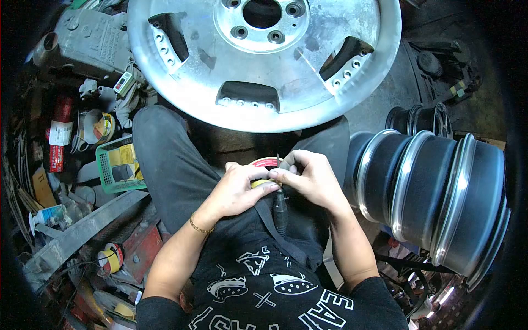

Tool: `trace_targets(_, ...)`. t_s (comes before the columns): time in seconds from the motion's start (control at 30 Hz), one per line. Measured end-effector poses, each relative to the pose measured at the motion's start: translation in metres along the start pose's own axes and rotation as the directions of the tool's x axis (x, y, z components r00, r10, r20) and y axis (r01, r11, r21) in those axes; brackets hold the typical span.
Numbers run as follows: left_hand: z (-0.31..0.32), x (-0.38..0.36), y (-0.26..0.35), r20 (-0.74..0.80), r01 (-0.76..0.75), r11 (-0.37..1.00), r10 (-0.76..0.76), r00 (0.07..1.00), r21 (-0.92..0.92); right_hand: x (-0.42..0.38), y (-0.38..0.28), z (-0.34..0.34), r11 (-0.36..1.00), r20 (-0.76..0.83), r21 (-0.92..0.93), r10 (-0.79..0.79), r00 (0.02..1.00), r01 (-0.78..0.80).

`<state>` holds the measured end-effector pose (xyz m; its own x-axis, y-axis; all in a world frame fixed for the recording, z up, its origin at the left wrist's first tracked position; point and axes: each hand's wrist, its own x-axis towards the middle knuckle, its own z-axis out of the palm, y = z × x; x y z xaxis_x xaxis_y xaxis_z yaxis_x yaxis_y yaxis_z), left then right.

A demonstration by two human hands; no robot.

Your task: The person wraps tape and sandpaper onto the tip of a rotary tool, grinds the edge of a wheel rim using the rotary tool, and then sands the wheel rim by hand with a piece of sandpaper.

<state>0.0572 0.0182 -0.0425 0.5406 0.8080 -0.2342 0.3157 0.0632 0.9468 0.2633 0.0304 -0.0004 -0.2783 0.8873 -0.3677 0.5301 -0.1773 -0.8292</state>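
Note:
My left hand (242,184) is closed around a roll of yellow tape (257,183) with a red printed inner ring. Touching it, my right hand (309,175) has its thumb and fingers pinched together by the roll and the thin tip of a black rotary handpiece (280,213). What exactly the right fingertips pinch is hidden. The handpiece lies along my lap, its tip pointing away from me. Below the hands, a dark strip (275,234) runs down across my shirt. Just beyond, a silver wheel rim (297,82) with bolt holes and slots lies tilted over my knees.
Several polished-lip wheel barrels (379,179) lie in a row at the right. At the left are a green basket (104,165), a metal beam (82,234), a red cylinder (61,118) and another yellow tape roll (111,259). A cast metal housing (93,38) sits at the upper left.

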Motion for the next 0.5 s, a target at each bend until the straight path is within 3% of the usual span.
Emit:
trace_targets(0.03, 0.000, 0.000, 0.002, 0.002, 0.001, 1.000, -0.001, 1.000, -0.001, 0.000, 0.001, 0.000, 0.998, -0.009, -0.053, 0.033, 0.999, -0.033)
trace_targets(0.1, -0.001, 0.002, 0.005, -0.063, -0.181, 0.963, 0.196, 0.979, 0.199, 0.000, 0.002, 0.000, 1.000, -0.003, -0.013, 0.006, 1.000, -0.006)
trace_targets(0.17, -0.009, 0.001, 0.004, 0.012, -0.055, 0.989, 0.054, 0.998, 0.137, -0.002, 0.005, 0.002, 0.999, 0.001, 0.028, -0.017, 1.000, 0.017)
trace_targets(0.27, -0.009, 0.003, 0.003, -0.015, -0.116, 0.975, 0.121, 0.993, 0.188, -0.002, 0.004, 0.004, 0.986, 0.047, 0.134, -0.103, 0.994, 0.096)
trace_targets(0.33, -0.004, 0.002, 0.001, -0.062, -0.187, 0.961, 0.203, 0.977, 0.203, -0.001, 0.003, 0.003, 0.988, 0.048, 0.143, -0.066, 0.997, 0.058)
trace_targets(0.4, -0.003, 0.001, 0.004, -0.069, -0.164, 0.961, 0.183, 0.981, 0.225, -0.002, 0.000, 0.000, 0.989, 0.046, 0.147, -0.031, 0.998, 0.024)
trace_targets(0.47, 0.000, 0.000, 0.006, -0.078, -0.140, 0.959, 0.163, 0.984, 0.247, -0.003, -0.006, -0.001, 0.999, -0.018, -0.034, -0.027, 0.999, 0.027)
trace_targets(0.5, 0.002, -0.001, 0.007, -0.102, -0.154, 0.954, 0.185, 0.977, 0.258, -0.003, -0.007, -0.002, 0.999, -0.018, -0.033, -0.026, 1.000, 0.026)
